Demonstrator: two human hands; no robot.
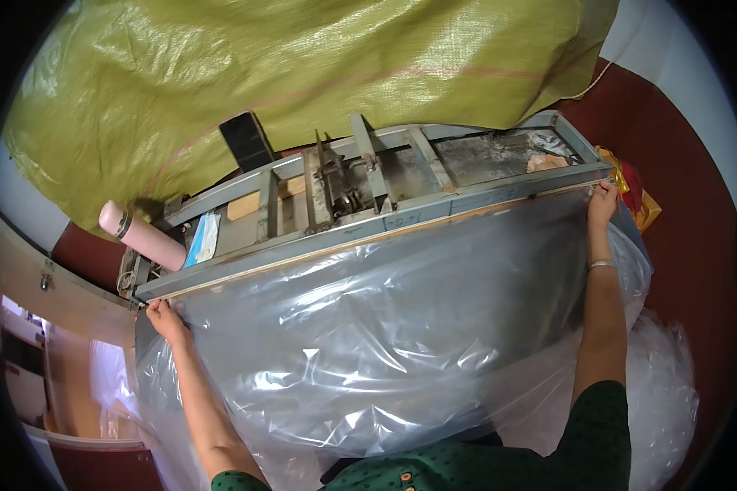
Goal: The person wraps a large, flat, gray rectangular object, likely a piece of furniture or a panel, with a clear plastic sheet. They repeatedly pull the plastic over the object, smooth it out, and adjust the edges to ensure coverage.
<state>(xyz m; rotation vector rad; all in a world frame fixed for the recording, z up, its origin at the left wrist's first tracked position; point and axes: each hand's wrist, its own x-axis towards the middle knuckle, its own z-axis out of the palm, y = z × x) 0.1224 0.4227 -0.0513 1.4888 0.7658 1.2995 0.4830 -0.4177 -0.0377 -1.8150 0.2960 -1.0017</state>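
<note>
The clear plastic sheet hangs along the near side of the grey metal frame, its upper edge parallel to the frame's long axis. Fingers of the left hand pinch that edge at the frame's left end, those of the right hand at its right; neither is nearer.

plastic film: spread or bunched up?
Mostly spread: the clear plastic spans between the left hand and right hand along the metal frame, wrinkled toward the person, with loose folds at right.
</note>
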